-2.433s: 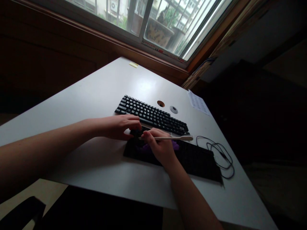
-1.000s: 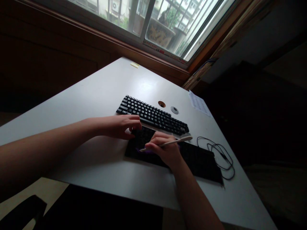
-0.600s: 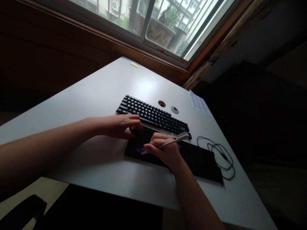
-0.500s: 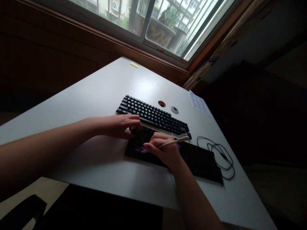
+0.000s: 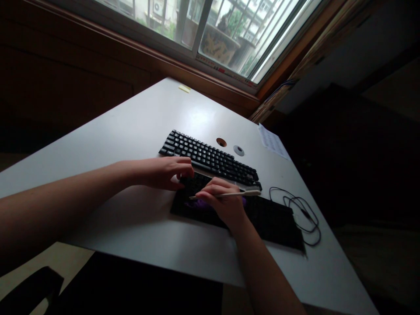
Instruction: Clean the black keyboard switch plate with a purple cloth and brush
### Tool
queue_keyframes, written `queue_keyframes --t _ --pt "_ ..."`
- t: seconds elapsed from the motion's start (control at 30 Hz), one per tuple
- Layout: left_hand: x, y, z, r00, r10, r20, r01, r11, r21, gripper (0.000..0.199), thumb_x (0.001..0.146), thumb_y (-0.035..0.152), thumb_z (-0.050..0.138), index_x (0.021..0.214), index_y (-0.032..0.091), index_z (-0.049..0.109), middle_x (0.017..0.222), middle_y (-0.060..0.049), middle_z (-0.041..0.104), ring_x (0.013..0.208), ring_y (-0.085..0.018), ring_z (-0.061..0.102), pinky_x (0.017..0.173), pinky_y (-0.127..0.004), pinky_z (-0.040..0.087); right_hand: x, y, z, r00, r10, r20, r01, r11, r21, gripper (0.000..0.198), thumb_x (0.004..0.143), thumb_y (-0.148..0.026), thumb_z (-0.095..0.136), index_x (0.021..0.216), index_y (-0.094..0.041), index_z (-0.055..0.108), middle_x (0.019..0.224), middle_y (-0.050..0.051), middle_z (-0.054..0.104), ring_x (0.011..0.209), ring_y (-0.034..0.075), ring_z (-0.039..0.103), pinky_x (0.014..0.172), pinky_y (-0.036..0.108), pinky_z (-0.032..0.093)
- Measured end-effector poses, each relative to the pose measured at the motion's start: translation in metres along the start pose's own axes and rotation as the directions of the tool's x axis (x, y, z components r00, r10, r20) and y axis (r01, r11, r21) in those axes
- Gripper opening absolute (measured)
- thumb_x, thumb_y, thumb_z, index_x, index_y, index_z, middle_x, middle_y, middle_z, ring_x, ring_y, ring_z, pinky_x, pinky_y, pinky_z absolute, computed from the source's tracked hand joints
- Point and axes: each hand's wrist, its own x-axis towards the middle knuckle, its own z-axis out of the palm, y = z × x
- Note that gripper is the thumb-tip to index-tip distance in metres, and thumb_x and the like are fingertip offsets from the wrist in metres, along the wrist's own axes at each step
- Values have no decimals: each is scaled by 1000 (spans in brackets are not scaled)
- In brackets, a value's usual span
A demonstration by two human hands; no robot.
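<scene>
My right hand (image 5: 223,201) grips a white toothbrush (image 5: 241,193) like a pen. Its bristled head points right, and the thin handle end points left over a dark keyboard base (image 5: 272,223). Purple shows on the base beneath that hand. At the base's upper left corner, my left hand (image 5: 167,173) holds the edge between curled fingers and thumb. Just behind the base lies a black keyboard section with keycaps (image 5: 210,155), partly covered at its front by my left fingers.
A looped black cable (image 5: 305,214) lies right of the base. Beyond the keys are an orange-rimmed hole (image 5: 221,142) and a grey ring (image 5: 239,150) on the white table (image 5: 108,135). Paper (image 5: 272,142) sits at the right edge, a yellow slip (image 5: 184,89) at the far corner.
The toothbrush has turned flatter: its bristled end has lowered and shifted right, while its handle tip has risen and moved left. My left hand stays in place.
</scene>
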Motion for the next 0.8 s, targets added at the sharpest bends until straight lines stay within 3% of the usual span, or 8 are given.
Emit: queue_keyframes --t 0.23,0.47,0.6,0.7,0.8 --pt "0 1 -2 1000 3 8 -3 1000 -5 27 85 9 68 110 16 59 103 -6 58 84 -15 59 73 -25 51 -6 0 -9 991 24 -133 -27 999 -25 36 101 -32 62 67 -20 68 66 -1 56 59 11 51 57 28 39" --pt "1 2 -1 1000 9 -4 -9 1000 -16 27 84 8 68 108 16 59 102 -6 59 82 -15 59 72 -25 51 -6 -8 -25 988 -88 -129 88 996 -5 31 106 -32 47 82 -21 65 89 5 59 82 18 58 74 35 48" --pt "1 2 -1 1000 7 -12 -8 999 -34 28 84 8 69 108 15 58 101 -6 58 81 -14 59 71 -24 51 -7 -7 -31 996 -34 82 40 996 -78 18 102 -24 55 89 -21 67 91 4 59 80 16 58 70 32 48" --pt "0 1 0 1000 6 -24 -6 999 -33 29 83 9 69 108 16 58 102 -5 59 81 -14 59 70 -24 51 -8 -4 -30 965 40 259 -4 991 -137 3 93 -24 71 92 -21 73 91 2 60 77 15 58 67 30 47" --pt "0 0 0 1000 -2 -25 1 999 -38 28 83 9 69 108 16 59 101 -5 59 82 -14 60 71 -24 52 -9 -4 -27 934 84 346 -34 988 -148 10 87 -22 76 97 -23 76 92 2 61 77 14 60 67 28 48"
